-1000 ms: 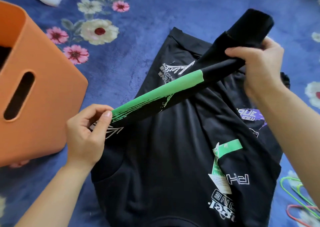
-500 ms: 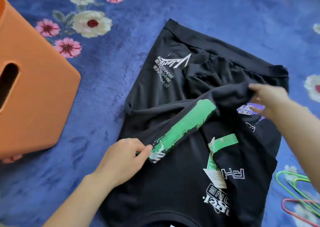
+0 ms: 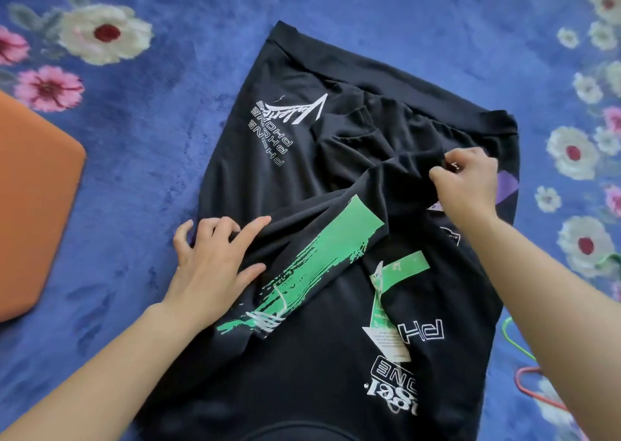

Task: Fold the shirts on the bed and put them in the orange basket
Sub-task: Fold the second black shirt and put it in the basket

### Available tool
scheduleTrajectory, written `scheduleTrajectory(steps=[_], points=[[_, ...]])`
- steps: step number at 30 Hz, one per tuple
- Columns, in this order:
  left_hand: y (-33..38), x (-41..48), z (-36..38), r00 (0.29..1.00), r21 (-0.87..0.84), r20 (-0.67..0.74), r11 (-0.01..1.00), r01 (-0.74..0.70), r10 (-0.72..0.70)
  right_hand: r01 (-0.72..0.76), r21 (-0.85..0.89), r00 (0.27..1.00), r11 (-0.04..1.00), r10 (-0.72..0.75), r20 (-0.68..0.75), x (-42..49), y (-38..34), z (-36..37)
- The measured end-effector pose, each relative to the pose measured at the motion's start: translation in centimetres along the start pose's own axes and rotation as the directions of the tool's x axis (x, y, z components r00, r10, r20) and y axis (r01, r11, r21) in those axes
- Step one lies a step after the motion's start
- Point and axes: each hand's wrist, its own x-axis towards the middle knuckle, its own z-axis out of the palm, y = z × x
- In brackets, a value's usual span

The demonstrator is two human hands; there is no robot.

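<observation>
A black shirt (image 3: 336,356) with white lettering and a green brush-stroke print lies spread on the blue flowered bed cover. One sleeve is folded across its body. My left hand (image 3: 215,265) rests on the shirt's left edge and holds the bunched sleeve fold between index finger and thumb. Farther right, my right hand (image 3: 467,185) pinches the sleeve's end with curled fingers. A paper tag (image 3: 386,333) lies on the shirt's front. Only a corner of the orange basket (image 3: 33,205) shows at the left edge.
The blue bed cover (image 3: 151,138) with pink and white flowers surrounds the shirt. A green hanger (image 3: 514,336) and a red hanger (image 3: 531,390) lie at the right edge beside my right forearm.
The sleeve, held taut in the air a second ago, has been lowered across the shirt. Both hands came down with it, and the view shifted so that less of the basket shows.
</observation>
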Motion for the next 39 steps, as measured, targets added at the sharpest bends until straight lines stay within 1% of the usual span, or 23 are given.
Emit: scheduleTrajectory(steps=[1, 2, 3, 4, 5, 7, 8, 9, 11, 14, 15, 17, 19, 20, 22, 24, 28, 30, 33, 34, 36, 37, 39], points=[[-0.3, 0.2, -0.2, 0.999, -0.019, -0.032, 1.000, 0.020, -0.021, -0.054, 0.215, 0.999, 0.975, 0.053, 0.012, 0.4, -0.6, -0.7], [-0.7, 0.4, -0.6, 0.996, -0.081, -0.045, 0.994, 0.075, -0.079, -0.103, 0.422, 0.994, 0.901, 0.103, 0.023, 1.1, -1.1, -1.5], [-1.2, 0.8, -1.2, 0.985, -0.176, -0.035, 0.972, 0.158, -0.167, -0.143, 0.516, 0.988, 0.845, 0.156, 0.017, 1.8, -1.0, -2.3], [-1.7, 1.2, -1.8, 0.965, -0.282, -0.010, 0.926, 0.250, -0.264, -0.141, 0.494, 0.986, 0.858, 0.166, -0.007, 2.3, -0.5, -3.1], [-2.2, 1.6, -2.3, 0.938, -0.367, 0.010, 0.872, 0.325, -0.345, -0.132, 0.380, 0.988, 0.916, 0.154, -0.027, 2.5, 0.1, -3.6], [-2.6, 1.9, -2.9, 0.905, -0.382, 0.013, 0.835, 0.397, -0.425, -0.137, 0.091, 0.990, 0.986, 0.135, 0.035, 2.6, 2.2, -3.9], [-2.4, 1.9, -3.1, 0.908, -0.343, 0.005, 0.852, 0.396, -0.420, -0.136, -0.040, 0.987, 0.990, 0.139, 0.082, 2.6, 3.3, -3.6], [-1.9, 1.6, -3.1, 0.928, -0.294, -0.016, 0.889, 0.352, -0.373, -0.153, -0.090, 0.974, 0.984, 0.166, 0.157, 2.6, 4.1, -3.2], [-0.2, 0.6, -2.7, 0.981, -0.203, -0.074, 0.966, 0.160, -0.179, -0.208, -0.009, 0.933, 0.978, 0.201, 0.300, 2.1, 4.1, -2.4], [2.2, -1.6, -2.0, 0.993, -0.149, -0.087, 0.984, -0.094, 0.082, -0.260, 0.093, 0.900, 0.961, 0.207, 0.383, 2.1, 4.1, -1.3], [2.5, -2.5, -1.7, 0.990, -0.158, -0.047, 0.978, -0.138, 0.133, -0.251, 0.121, 0.914, 0.960, 0.194, 0.357, 2.2, 3.7, -1.3], [2.5, -4.5, -0.9, 0.971, -0.130, 0.112, 0.972, -0.195, 0.210, -0.223, 0.301, 0.959, 0.927, 0.154, 0.236, 2.5, 2.7, -2.0], [1.8, -6.2, -0.1, 0.915, -0.057, 0.295, 0.961, -0.271, 0.275, -0.203, 0.401, 0.979, 0.893, 0.177, 0.103, 3.4, 2.6, -3.0], [1.4, -6.9, 0.4, 0.884, -0.042, 0.356, 0.950, -0.309, 0.304, -0.196, 0.378, 0.981, 0.905, 0.185, 0.066, 3.9, 3.1, -3.1], [0.6, -7.7, 0.8, 0.863, -0.068, 0.363, 0.934, -0.351, 0.351, -0.197, 0.166, 0.980, 0.966, 0.188, 0.066, 3.9, 4.1, -2.8], [0.1, -7.8, 0.7, 0.884, -0.139, 0.275, 0.925, -0.353, 0.378, -0.149, -0.030, 0.986, 0.988, 0.151, 0.072, 3.5, 5.1, -2.2], [-0.7, -8.1, -0.5, 0.926, -0.186, 0.097, 0.921, -0.343, 0.364, -0.008, 0.072, 0.997, 0.997, 0.014, -0.080, 2.5, 4.8, -1.8], [-1.0, -8.6, -1.0, 0.935, -0.162, 0.116, 0.935, -0.316, 0.336, -0.002, 0.011, 0.997, 1.000, 0.003, -0.077, 1.8, 4.8, -1.5], [-0.3, -8.8, -1.3, 0.946, -0.204, 0.192, 0.953, -0.222, 0.262, -0.041, -0.288, 0.999, 0.957, 0.037, -0.020, -0.4, 4.8, -0.2], [0.4, -8.4, -1.6, 0.953, -0.243, 0.182, 0.950, -0.196, 0.243, 0.005, -0.299, 0.999, 0.954, -0.018, -0.039, -1.4, 4.5, 0.2], [2.6, -6.8, -1.9, 0.972, -0.341, 0.103, 0.925, -0.167, 0.213, 0.191, -0.249, 0.973, 0.949, -0.217, -0.080, -3.6, 3.5, 1.5], [3.8, -5.8, -1.9, 0.980, -0.394, 0.062, 0.907, -0.152, 0.191, 0.294, -0.254, 0.946, 0.922, -0.318, -0.059, -4.8, 3.1, 2.4], [5.4, -3.8, -1.3, 0.991, -0.455, 0.051, 0.886, -0.086, 0.122, 0.459, -0.294, 0.887, 0.838, -0.452, 0.097, -7.1, 2.7, 4.0]])
